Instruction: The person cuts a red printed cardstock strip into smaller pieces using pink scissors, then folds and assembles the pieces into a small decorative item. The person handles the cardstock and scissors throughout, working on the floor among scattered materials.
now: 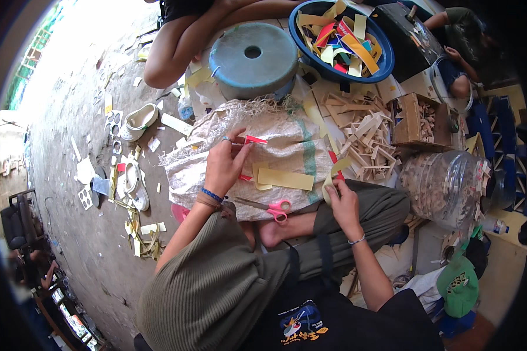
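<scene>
My left hand [223, 164] is over the white woven sack [196, 175], its thumb and fingers pinching a small red strip [256, 140]. A curled pale-yellow strip [329, 182] is held between the fingers of my right hand [344, 206], at the sack's right edge. A bit of red shows beside that strip. Flat yellow strips [286, 178] lie on the sack between my hands, with a red scrap [245, 177] at their left. Closer to me, scissors with pink handles [279, 209] rest on the sack near my bare foot.
Beyond the sack are a round blue-grey drum [252, 55] and a blue basin [386, 67] of coloured cut strips. Wooden pieces [369, 140] pile up right, near a cardboard box [405, 120] and clear jar [439, 181]. White clogs [139, 120] sit left. Two other people sit nearby.
</scene>
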### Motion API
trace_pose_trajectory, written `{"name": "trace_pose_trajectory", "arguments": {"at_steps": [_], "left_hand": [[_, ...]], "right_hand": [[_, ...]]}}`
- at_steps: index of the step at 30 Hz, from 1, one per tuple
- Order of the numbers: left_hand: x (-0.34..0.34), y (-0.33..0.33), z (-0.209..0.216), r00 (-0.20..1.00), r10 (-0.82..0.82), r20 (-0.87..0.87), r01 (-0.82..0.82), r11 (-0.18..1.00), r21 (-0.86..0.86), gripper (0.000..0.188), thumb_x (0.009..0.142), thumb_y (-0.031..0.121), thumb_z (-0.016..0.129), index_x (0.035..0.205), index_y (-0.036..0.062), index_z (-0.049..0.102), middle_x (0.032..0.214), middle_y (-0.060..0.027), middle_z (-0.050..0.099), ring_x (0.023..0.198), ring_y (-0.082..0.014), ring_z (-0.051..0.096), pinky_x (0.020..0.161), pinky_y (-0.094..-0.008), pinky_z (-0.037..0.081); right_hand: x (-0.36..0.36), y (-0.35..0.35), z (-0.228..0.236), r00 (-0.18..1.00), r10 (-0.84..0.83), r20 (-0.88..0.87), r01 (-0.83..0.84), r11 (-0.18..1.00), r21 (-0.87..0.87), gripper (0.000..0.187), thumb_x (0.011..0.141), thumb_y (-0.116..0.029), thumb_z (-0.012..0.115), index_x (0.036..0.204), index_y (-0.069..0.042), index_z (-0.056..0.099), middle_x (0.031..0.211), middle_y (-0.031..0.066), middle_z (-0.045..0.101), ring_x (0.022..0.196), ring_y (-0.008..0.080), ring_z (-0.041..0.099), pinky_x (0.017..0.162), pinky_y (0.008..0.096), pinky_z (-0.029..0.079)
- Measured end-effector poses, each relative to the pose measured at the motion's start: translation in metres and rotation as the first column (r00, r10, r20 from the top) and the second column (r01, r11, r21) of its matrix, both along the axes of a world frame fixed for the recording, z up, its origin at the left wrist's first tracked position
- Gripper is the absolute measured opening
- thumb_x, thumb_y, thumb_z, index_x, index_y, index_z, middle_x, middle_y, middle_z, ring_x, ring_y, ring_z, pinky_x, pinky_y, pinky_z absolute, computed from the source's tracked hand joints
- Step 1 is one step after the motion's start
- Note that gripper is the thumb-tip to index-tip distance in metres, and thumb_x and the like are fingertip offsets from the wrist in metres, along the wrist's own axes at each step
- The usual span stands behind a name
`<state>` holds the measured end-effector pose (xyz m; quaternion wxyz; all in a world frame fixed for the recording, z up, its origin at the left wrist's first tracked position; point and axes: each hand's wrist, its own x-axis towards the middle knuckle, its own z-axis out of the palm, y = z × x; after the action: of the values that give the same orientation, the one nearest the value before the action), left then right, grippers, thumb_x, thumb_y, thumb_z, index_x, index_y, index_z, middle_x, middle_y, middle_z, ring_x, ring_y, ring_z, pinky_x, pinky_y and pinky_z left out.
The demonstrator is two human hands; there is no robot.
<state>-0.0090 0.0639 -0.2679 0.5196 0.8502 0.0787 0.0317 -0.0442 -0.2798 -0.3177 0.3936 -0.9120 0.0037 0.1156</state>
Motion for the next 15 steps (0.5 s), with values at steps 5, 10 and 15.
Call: {"name": "trace_pose_trajectory", "arguments": {"at_steps": [5,10,15], "left_hand": [[-0.002,0.005,-0.004,1.000,0.002,0.025,-0.006,0.990,0.140,0.043,0.093,0.011,0.075,0.133,0.0039,0.062,0.105,-0.0143,0.076,0.084,-0.0231,0.077,0.076,-0.0342,0.061],[-0.008,0.011,-0.007,1.000,0.009,0.020,-0.011,0.993,0.118,0.051,0.090,0.007,0.077,0.138,0.0039,0.059,0.118,-0.0140,0.073,0.093,-0.0209,0.075,0.080,-0.0330,0.062],[-0.012,0.012,-0.002,1.000,0.022,-0.006,-0.021,0.994,0.110,0.056,0.089,0.006,0.079,0.141,0.0041,0.057,0.124,-0.0136,0.071,0.096,-0.0190,0.074,0.081,-0.0328,0.062]], "right_hand": [[0.018,0.002,0.021,0.996,-0.076,-0.042,0.082,0.983,0.167,0.035,0.097,-0.026,0.071,0.122,-0.002,0.065,0.106,0.0131,0.073,0.096,0.0325,0.069,0.088,0.0435,0.051],[0.021,0.038,0.031,0.880,0.151,0.450,-0.047,0.971,-0.233,0.051,0.096,-0.030,0.072,0.137,-0.005,0.055,0.128,0.0140,0.062,0.123,0.0312,0.058,0.105,0.0451,0.039],[0.010,0.081,0.010,0.803,0.548,0.237,-0.484,0.830,-0.279,0.056,0.089,-0.023,0.075,0.139,-0.007,0.055,0.127,0.0121,0.060,0.119,0.0300,0.059,0.102,0.0457,0.040]]}}
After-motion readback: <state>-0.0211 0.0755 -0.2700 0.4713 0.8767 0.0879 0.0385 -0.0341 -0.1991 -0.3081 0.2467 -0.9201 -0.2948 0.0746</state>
